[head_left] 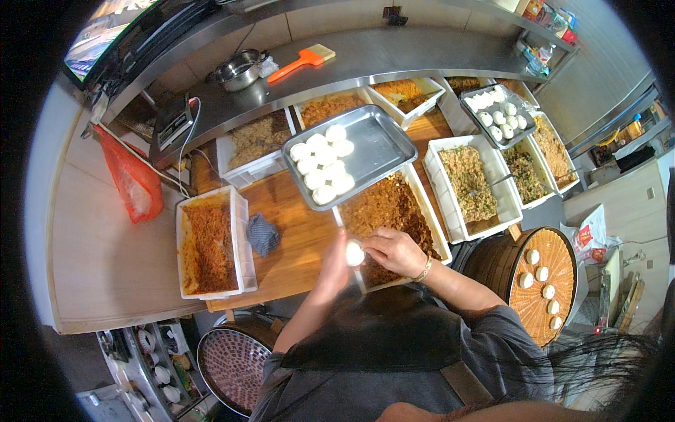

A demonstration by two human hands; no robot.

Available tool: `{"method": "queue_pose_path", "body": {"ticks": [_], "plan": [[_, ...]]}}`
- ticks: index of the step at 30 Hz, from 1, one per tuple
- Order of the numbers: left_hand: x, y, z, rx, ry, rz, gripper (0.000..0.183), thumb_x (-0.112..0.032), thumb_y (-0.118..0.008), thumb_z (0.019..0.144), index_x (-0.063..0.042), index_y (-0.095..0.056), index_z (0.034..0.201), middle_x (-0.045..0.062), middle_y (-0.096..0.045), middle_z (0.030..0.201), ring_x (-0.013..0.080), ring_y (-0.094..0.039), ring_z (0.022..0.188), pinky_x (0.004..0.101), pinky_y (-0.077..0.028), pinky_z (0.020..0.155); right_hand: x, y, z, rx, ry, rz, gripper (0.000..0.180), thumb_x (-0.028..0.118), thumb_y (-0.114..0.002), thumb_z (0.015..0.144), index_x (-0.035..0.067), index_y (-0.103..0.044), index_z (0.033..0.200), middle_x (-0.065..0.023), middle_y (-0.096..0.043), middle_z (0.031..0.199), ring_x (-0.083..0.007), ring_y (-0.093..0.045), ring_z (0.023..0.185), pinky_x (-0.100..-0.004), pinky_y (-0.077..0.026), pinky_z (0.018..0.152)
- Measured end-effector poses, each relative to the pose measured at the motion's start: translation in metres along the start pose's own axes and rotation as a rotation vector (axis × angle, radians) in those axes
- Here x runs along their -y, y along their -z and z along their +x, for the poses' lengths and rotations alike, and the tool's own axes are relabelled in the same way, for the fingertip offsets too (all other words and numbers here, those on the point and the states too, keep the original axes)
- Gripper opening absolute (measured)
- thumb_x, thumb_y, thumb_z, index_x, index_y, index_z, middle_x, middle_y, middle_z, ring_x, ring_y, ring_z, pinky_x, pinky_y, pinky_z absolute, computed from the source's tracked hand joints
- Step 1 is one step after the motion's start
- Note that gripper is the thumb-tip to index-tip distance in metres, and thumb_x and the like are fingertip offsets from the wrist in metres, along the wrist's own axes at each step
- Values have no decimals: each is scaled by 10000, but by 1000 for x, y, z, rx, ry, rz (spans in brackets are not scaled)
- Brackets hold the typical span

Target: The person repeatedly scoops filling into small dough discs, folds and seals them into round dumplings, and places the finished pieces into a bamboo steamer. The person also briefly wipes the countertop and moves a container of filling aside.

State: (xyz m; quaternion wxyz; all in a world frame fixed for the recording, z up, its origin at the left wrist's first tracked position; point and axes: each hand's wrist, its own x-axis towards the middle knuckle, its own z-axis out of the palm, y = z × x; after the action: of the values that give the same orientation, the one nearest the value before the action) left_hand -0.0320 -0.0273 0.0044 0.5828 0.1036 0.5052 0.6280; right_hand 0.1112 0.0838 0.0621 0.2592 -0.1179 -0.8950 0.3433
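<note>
A round white dough bun (pixel 355 253) rests in my left hand (pixel 335 258), between the palm and fingers. My right hand (pixel 393 249), with a bracelet at its wrist, has its fingertips pinched together at the bun's right side. Both hands are over the near left part of a white plastic tub of reddish-brown filling (pixel 390 211). Beyond them, a metal tray (pixel 377 147) lies across the tub's far end, with several white buns (pixel 324 163) grouped on its left half. The bun's underside is hidden by my left hand.
White tubs of filling (pixel 477 184) stand around the wooden worktop (pixel 295 211). A blue cloth (pixel 262 235) lies beside the left tub (pixel 211 242). At right are a smaller bun tray (pixel 498 113) and a round steamer (pixel 543 295) holding buns. An orange-handled brush (pixel 300 62) lies on the steel shelf.
</note>
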Motion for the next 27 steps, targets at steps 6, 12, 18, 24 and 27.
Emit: {"method": "queue_pose_path", "body": {"ticks": [6,12,18,24,27], "plan": [[2,7,-2,-2,-130,151,486,-463,-390,1052,-50,-637,987,55,-649,744,149,-619,603,279,-465,477,8,-5,0,1,-142,39,76,79,-682,813,57,-663,883,-116,-630,816,-305,-647,761,-391,-529,673],[-2,10,-6,4,-116,84,497,-466,-382,1052,-41,-633,997,60,-649,745,151,-620,612,280,-467,481,16,-10,5,-49,-234,73,85,94,-696,828,44,-666,890,-116,-642,822,-290,-650,760,-382,-528,688],[-12,16,-8,186,-24,-198,607,-563,-260,1041,-71,-612,991,63,-663,776,154,-621,609,256,-437,454,29,-7,4,-143,-183,103,141,81,-672,851,45,-693,986,-126,-652,856,-316,-655,830,-387,-533,744],[-13,23,-4,175,27,-252,626,-599,-239,1029,-93,-606,1010,39,-660,790,146,-616,617,255,-426,454,43,-13,5,-77,-107,23,258,88,-672,845,64,-687,1101,-125,-658,959,-303,-660,887,-374,-548,767],[-12,30,-1,231,56,-261,622,-611,-253,1023,-96,-602,1047,44,-663,838,157,-636,684,278,-473,503,47,-11,6,-65,-211,36,302,113,-688,828,71,-678,1127,-122,-650,983,-295,-658,896,-376,-553,786]]}}
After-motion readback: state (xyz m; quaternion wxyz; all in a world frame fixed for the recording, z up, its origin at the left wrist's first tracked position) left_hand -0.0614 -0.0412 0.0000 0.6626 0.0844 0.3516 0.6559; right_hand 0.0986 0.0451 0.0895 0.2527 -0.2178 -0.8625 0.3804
